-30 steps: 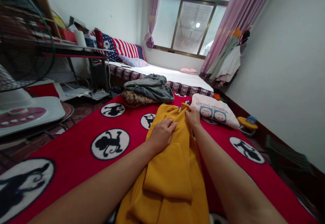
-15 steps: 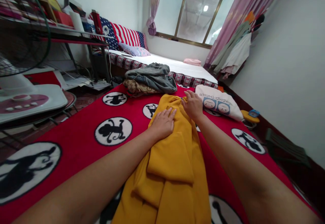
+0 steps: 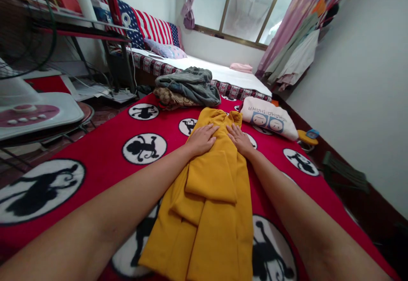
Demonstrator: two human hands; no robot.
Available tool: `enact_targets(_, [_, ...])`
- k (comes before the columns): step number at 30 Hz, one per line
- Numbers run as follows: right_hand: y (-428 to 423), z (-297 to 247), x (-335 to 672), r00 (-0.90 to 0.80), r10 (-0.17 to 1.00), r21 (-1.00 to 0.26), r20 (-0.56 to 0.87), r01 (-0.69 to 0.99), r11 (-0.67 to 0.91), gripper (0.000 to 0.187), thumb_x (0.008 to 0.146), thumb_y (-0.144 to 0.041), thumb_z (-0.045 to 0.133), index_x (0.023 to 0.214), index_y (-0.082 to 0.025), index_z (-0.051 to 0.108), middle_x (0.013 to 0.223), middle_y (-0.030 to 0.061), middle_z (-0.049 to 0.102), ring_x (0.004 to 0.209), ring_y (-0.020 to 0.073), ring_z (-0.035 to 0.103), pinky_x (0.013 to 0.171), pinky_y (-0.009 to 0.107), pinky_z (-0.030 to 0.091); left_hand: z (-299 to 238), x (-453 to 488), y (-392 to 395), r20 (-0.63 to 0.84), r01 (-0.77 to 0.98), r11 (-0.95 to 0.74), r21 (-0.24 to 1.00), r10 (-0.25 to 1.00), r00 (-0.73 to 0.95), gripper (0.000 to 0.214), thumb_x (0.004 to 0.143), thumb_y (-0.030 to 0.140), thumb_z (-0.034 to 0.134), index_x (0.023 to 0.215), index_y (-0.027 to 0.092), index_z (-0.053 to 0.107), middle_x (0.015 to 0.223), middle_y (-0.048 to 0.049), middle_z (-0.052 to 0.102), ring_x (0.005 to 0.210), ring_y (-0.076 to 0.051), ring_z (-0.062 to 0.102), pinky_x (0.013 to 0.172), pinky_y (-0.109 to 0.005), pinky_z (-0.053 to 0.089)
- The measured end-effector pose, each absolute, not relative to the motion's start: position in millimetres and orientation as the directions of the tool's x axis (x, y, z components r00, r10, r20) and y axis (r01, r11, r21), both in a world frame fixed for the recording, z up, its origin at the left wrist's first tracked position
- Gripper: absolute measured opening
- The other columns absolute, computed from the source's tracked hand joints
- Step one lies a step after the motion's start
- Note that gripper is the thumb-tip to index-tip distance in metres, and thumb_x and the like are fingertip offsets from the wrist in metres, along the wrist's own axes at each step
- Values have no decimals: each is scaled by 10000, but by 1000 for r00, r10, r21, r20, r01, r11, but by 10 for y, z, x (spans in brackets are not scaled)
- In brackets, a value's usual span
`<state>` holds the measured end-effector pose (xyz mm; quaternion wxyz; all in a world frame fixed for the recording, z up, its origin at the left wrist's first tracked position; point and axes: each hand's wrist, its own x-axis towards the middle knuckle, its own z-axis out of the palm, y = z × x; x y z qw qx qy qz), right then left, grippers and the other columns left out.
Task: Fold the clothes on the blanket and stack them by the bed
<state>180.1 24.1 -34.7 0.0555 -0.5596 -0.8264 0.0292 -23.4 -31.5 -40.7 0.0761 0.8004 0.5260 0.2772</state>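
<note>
A mustard-yellow long-sleeved top [image 3: 212, 183] lies lengthwise on a red blanket [image 3: 105, 187] with black-and-white monkey circles. Its sides are folded in, and a sleeve is doubled back over the middle. My left hand [image 3: 203, 140] rests flat on the upper left part of the top, fingers stretched out. Opposite it, my right hand [image 3: 239, 140] lies open on the upper right edge, fingers spread. Neither hand grips the cloth. The collar end points away from me.
Beyond the top sits a heap of grey and brown clothes [image 3: 191, 86]. To its right is a folded white printed garment [image 3: 269, 117]. A fan base [image 3: 35, 111] stands at left, a white-topped bed [image 3: 219, 73] at the back, and a dark green stool [image 3: 346, 172] at right.
My right hand has come down from the collar end, nearer to me, and now lies flat on the right edge. My left hand stays on the cloth. The camera view has shifted slightly.
</note>
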Motion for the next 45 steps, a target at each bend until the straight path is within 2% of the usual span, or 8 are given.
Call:
enact_targets(5, [-276, -433, 2072, -459, 878, -177, 135, 861, 477, 516, 974, -299, 285, 1476, -199, 349, 1578, 111, 271, 1460, 279, 221, 1141, 569, 233, -434, -315, -306, 498, 689, -445, 572, 856, 139, 444, 816, 221, 568, 1246, 116, 601, 1311, -133, 569, 1237, -221, 519, 1113, -358, 365])
enact_targets(11, [-1474, -145, 2212, -561, 612, -319, 557, 537, 781, 241, 963, -300, 437, 1140, -198, 566, 1155, 122, 612, 1135, 223, 552, 992, 414, 430, -438, -328, -325, 535, 665, -468, 582, 836, 120, 410, 772, 200, 604, 1177, 146, 643, 1234, -111, 603, 1185, -226, 550, 1085, -376, 398])
enact_targets(15, [-2336, 140, 2008, -781, 451, -297, 432, 349, 889, 506, 878, -601, 521, 1145, -171, 541, 1045, 115, 624, 971, 232, 570, 857, 369, 455, -450, -320, -311, 542, 669, -478, 569, 830, 131, 391, 766, 189, 603, 1151, 154, 660, 1205, -102, 620, 1160, -224, 562, 1070, -378, 414])
enact_targets(21, [-2737, 60, 1948, -847, 449, -260, 286, 382, 887, 240, 996, -197, 346, 894, -190, 563, 780, 43, 608, 702, 159, 502, 652, 289, 365, -445, -338, -312, 545, 661, -490, 569, 826, 143, 383, 746, 185, 620, 1122, 144, 678, 1170, -102, 641, 1129, -227, 580, 1051, -375, 430])
enact_targets(27, [-2759, -19, 2076, -845, 457, -280, 278, 384, 880, 300, 1009, -342, 354, 853, -197, 566, 715, 26, 602, 628, 140, 500, 570, 268, 351, -443, -334, -279, 534, 638, -487, 597, 834, 136, 376, 727, 199, 646, 1097, 148, 692, 1153, -94, 657, 1120, -230, 584, 1040, -379, 438])
enact_targets(31, [-2659, 124, 2172, -858, 472, -324, 203, 396, 859, 218, 986, -295, 417, 899, -211, 598, 735, 26, 623, 645, 132, 551, 571, 243, 411, -435, -478, -317, 533, 599, -529, 601, 824, 193, 363, 756, 198, 614, 1106, 143, 691, 1191, -107, 641, 1147, -228, 576, 1052, -377, 428])
enact_targets(36, [-2274, 82, 2534, -764, 518, -29, 384, 551, 834, 407, 894, -32, 392, 1189, -220, 600, 1147, 123, 646, 1008, 191, 620, 788, 311, 528, -405, -1071, -654, 444, 521, -680, 516, 733, 516, 380, 855, 120, 425, 1111, 185, 699, 1248, -95, 616, 1167, -185, 576, 1045, -341, 435])
enact_targets(45, [-1779, 46, 2330, -885, 433, -11, 169, 438, 899, 590, 905, -117, 464, 1446, -342, 404, 1540, 67, 366, 1430, 225, 304, 1094, 482, 371, -18, -1378, -1511, 220, 573, -731, 371, 668, 711, 532, 823, 216, 623, 1297, 451, 570, 1522, 10, 381, 1378, -268, 386, 1119, -450, 360])
